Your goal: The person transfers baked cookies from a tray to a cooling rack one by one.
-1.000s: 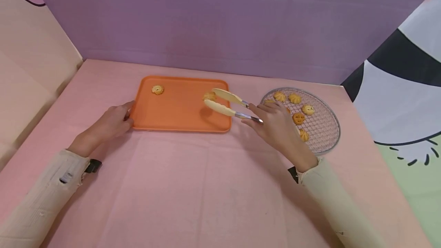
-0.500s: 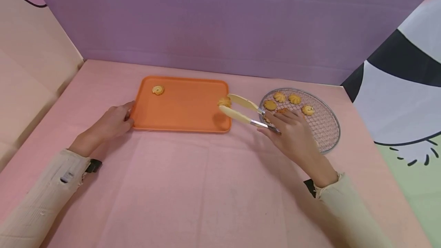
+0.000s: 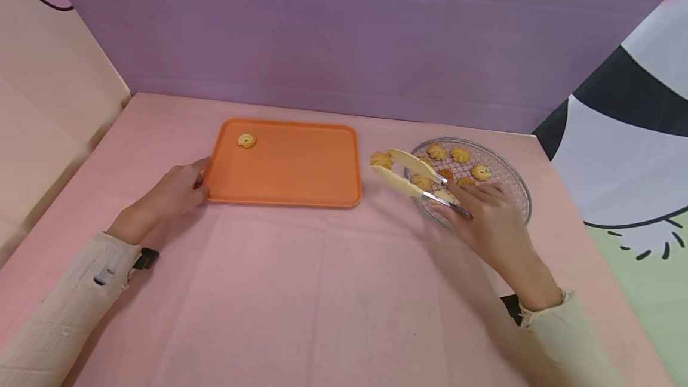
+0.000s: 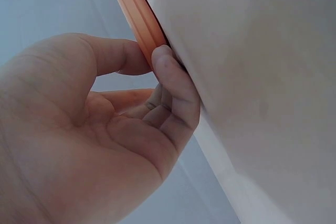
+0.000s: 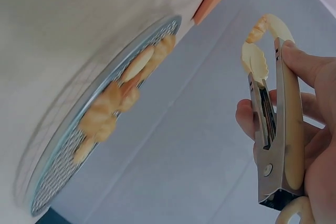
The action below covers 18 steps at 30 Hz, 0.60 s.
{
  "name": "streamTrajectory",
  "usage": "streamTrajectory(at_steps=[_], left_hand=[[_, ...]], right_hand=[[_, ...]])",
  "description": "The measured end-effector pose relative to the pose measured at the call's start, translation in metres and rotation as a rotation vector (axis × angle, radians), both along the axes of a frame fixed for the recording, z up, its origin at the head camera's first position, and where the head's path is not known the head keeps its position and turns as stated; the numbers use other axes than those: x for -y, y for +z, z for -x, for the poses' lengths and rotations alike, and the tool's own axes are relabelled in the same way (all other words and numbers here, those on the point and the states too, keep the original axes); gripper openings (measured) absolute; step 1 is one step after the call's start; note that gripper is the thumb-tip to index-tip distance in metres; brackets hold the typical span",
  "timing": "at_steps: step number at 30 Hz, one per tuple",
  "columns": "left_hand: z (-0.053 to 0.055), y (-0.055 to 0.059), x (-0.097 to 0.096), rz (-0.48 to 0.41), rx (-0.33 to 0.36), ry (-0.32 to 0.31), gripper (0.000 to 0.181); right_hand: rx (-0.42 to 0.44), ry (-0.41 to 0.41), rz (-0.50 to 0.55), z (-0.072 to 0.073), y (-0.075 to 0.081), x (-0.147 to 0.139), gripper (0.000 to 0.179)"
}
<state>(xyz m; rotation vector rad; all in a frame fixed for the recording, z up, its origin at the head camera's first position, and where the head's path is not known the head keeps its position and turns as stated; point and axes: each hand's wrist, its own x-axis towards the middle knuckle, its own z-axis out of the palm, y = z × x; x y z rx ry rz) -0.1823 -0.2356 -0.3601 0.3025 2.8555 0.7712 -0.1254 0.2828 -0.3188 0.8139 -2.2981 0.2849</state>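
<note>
With its thumb and fingers, my left hand (image 3: pixel 174 191) pinches the left rim of a flat orange tray (image 3: pixel 285 175); the left wrist view shows the fingertips on the tray edge (image 4: pixel 139 17). One round cookie (image 3: pixel 246 140) lies near the tray's back left corner. My right hand (image 3: pixel 491 223) grips metal tongs with cream tips (image 3: pixel 400 183). Between those tips is a ridged, golden cookie (image 3: pixel 380 160), held up in the gap between tray and rack. The right wrist view shows the tongs' metal arm (image 5: pixel 286 129) under my thumb.
A round wire rack (image 3: pixel 516 199) stands at the right, partly covered by my right hand and the tongs. Several cookies (image 3: pixel 460 154) lie on it. A purple wall (image 3: pixel 344 46) closes off the back of the pink-covered table (image 3: pixel 301 291).
My right hand has moved right and toward the front, carrying the tongs and cookie from over the tray to beside the rack. The left hand and tray have stayed put.
</note>
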Motion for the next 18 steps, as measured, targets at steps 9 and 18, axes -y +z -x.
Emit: streamTrajectory(at_steps=[9, 18], left_hand=[[0.002, -0.002, 0.001, -0.002, 0.007, -0.001, 0.063], [0.002, -0.004, -0.001, -0.005, -0.001, -0.007, 0.062]], right_hand=[[-0.013, -0.098, 0.004, -0.005, -0.002, -0.029, 0.071], [0.003, -0.216, 0.035, -0.011, -0.009, -0.063, 0.077]])
